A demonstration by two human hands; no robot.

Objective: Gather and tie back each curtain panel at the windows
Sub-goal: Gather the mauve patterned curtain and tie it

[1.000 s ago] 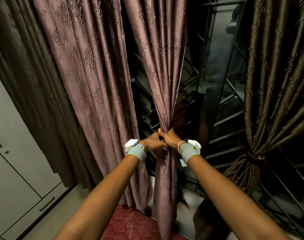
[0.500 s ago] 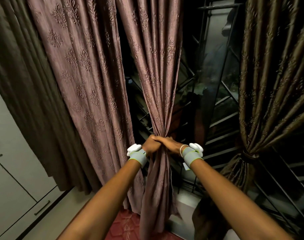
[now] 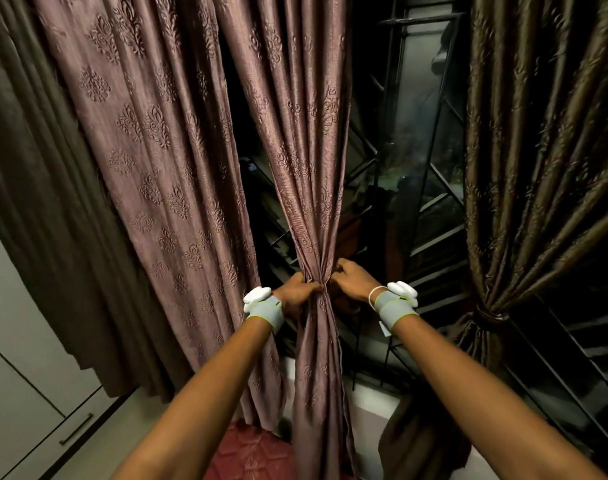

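Both hands grip a mauve patterned curtain panel [image 3: 306, 188] at the middle of the view, where its folds are bunched into a narrow waist. The left hand [image 3: 297, 292] has its fingers curled round the bunch from the left side; the right hand [image 3: 351, 280] closes on it from the right, knuckles up. The two hands sit level with each other, almost touching across the cloth. Below them the panel hangs loose down to the floor. Each wrist wears a grey band [image 3: 266, 310] with a white piece on it.

A second mauve panel [image 3: 139, 150] hangs flat to the left, ungathered, with a dark curtain [image 3: 36, 220] beyond it. On the right a brown curtain [image 3: 537, 150] is already cinched by a tie [image 3: 487, 313]. Between the panels shows the dark window [image 3: 413, 150] with its metal grille. White cabinet doors [image 3: 18, 393] stand at lower left.
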